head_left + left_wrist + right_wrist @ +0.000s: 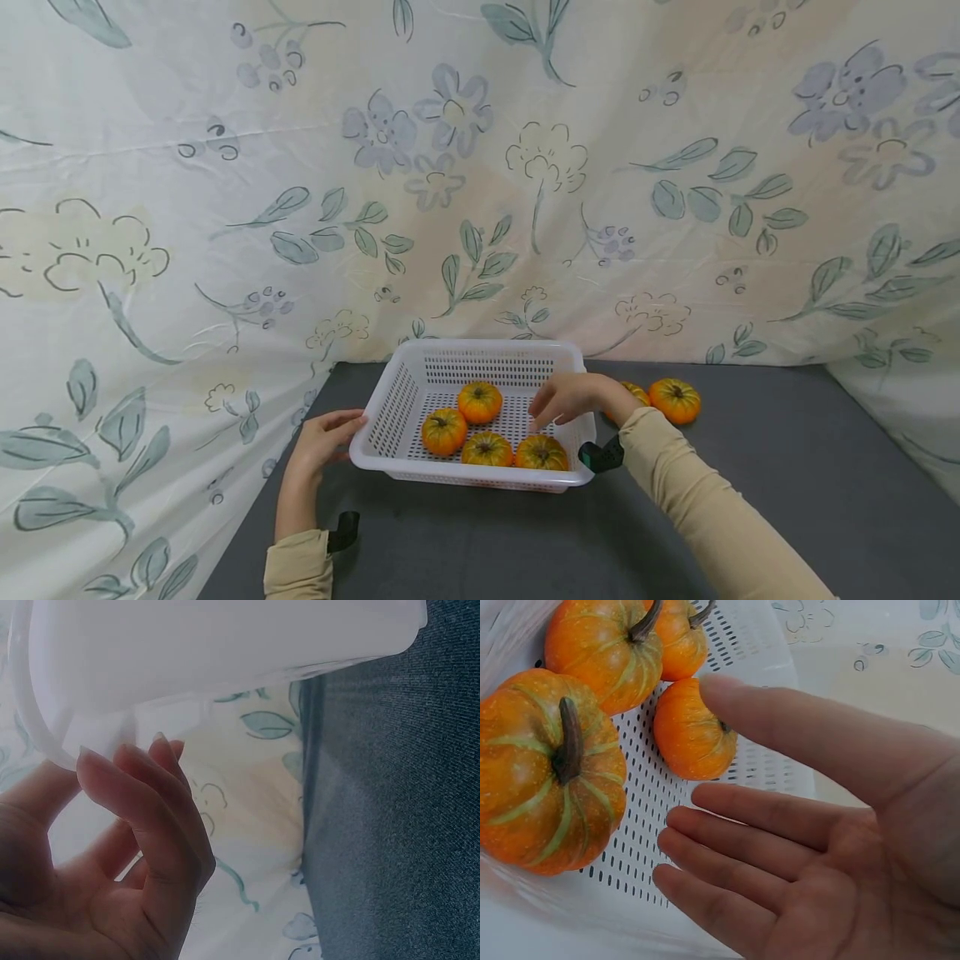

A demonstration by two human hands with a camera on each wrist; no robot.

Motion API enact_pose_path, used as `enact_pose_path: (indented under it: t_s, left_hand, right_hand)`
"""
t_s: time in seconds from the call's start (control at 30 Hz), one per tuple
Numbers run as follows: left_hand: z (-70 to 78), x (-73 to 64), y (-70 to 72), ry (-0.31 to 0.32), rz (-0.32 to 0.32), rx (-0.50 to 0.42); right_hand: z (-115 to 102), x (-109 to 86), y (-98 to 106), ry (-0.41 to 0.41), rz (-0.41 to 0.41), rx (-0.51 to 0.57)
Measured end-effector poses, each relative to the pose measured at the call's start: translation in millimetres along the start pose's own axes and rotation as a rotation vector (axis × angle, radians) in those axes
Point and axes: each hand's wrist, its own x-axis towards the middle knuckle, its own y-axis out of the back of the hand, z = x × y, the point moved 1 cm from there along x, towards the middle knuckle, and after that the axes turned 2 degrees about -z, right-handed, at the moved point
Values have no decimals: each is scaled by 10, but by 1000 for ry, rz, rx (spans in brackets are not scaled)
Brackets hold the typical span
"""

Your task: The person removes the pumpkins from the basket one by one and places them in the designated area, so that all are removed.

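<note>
A white perforated plastic basket stands on the dark table. Inside it lie several small orange pumpkins with green streaks and dark stems, among them a front left pumpkin, a back pumpkin and a front right pumpkin. My left hand pinches the basket's left rim between thumb and fingers; the left wrist view shows the fingertips right at that rim. Over the basket's right part hovers my right hand. In the right wrist view its fingers extend with nothing between them and the thumb.
Two more pumpkins lie on the table right of the basket: one in plain sight, the other partly behind my right wrist. A flower-printed cloth hangs behind the table and down its left side.
</note>
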Motion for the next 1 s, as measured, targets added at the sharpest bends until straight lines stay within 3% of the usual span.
enact_pose_path:
  t_s: [0.6, 1.0]
  left_hand:
    - [-11, 4, 6, 0, -4, -1]
    - [2, 6, 4, 5, -1, 1]
  right_hand:
    - [-32, 74, -134, -62, -73, -27]
    - [-38, 83, -203, -40, -109, -52]
